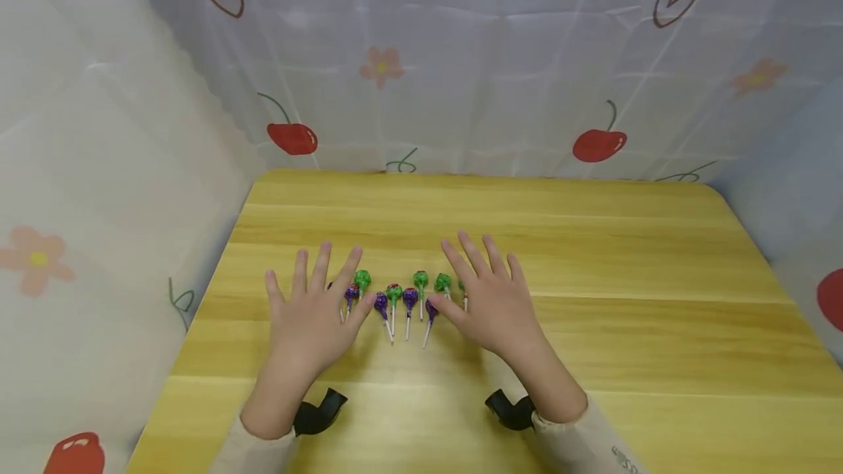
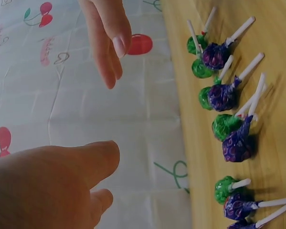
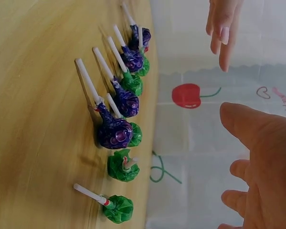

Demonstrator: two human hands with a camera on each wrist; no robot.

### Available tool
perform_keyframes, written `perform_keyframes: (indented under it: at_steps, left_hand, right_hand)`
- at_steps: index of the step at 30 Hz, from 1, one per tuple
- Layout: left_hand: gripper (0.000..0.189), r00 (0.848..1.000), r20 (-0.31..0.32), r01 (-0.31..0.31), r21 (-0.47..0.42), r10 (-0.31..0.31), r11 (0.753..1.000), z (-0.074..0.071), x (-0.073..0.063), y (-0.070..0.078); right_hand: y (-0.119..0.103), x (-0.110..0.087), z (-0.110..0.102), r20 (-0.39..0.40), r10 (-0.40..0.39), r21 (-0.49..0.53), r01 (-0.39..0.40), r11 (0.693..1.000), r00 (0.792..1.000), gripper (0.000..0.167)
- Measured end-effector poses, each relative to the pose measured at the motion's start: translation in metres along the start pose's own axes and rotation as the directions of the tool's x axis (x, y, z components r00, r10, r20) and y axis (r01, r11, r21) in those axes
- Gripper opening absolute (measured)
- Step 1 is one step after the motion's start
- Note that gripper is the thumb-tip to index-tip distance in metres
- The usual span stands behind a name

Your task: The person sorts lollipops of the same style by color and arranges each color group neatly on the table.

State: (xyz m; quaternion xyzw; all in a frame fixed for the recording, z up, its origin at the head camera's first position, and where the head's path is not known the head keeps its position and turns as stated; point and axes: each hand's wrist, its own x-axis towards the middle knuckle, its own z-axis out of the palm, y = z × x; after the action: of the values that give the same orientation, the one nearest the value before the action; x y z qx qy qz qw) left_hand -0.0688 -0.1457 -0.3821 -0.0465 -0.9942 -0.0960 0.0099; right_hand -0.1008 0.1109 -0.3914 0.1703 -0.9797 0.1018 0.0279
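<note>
Several wrapped lollipops lie on the wooden table in two uneven rows, sticks toward the person. Green-wrapped ones, such as this green lollipop [image 1: 420,280], form the farther row; purple ones, such as this purple lollipop [image 1: 381,303], are mostly nearer. My left hand [image 1: 312,324] is spread palm down above the left end, hiding parts of some lollipops. Over the right end, my right hand [image 1: 497,306] is spread likewise, partly covering a green lollipop [image 3: 118,209]. Both wrist views show the hands raised clear of the candy, holding nothing.
A pale curtain [image 1: 487,86] printed with cherries, hearts and flowers hangs behind the table [image 1: 593,240] and along its sides. Black curved pieces, a left one [image 1: 320,412] and a right one [image 1: 510,409], stick out at the wrists.
</note>
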Motion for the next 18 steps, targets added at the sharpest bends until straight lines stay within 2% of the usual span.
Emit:
perform_keyframes:
  at_steps: [7, 12, 15, 18]
  left_hand:
    - [0.071, 1.000, -0.007, 0.022, -0.007, -0.022, 1.000, -0.003, 0.000, -0.011]
    - [0.074, 0.999, -0.037, -0.007, -0.027, 0.006, 1.000, -0.008, 0.006, -0.021]
    - [0.074, 0.999, -0.025, -0.047, -0.067, 0.045, 0.997, -0.011, 0.012, -0.029]
    - [0.068, 0.997, 0.003, -0.076, -0.154, 0.077, 0.985, -0.013, 0.018, -0.039]
  right_hand:
    - [-0.002, 0.004, 0.000, 0.027, -0.035, 0.030, 0.034, 0.999, 0.999, 0.081]
    - [0.000, 0.016, -0.002, 0.019, -0.089, 0.098, 0.087, 0.991, 0.996, 0.081]
    - [0.003, 0.026, -0.003, 0.013, -0.135, 0.180, 0.131, 0.975, 0.991, 0.076]
    - [0.005, 0.035, -0.003, 0.021, -0.188, 0.278, 0.175, 0.944, 0.982, 0.067]
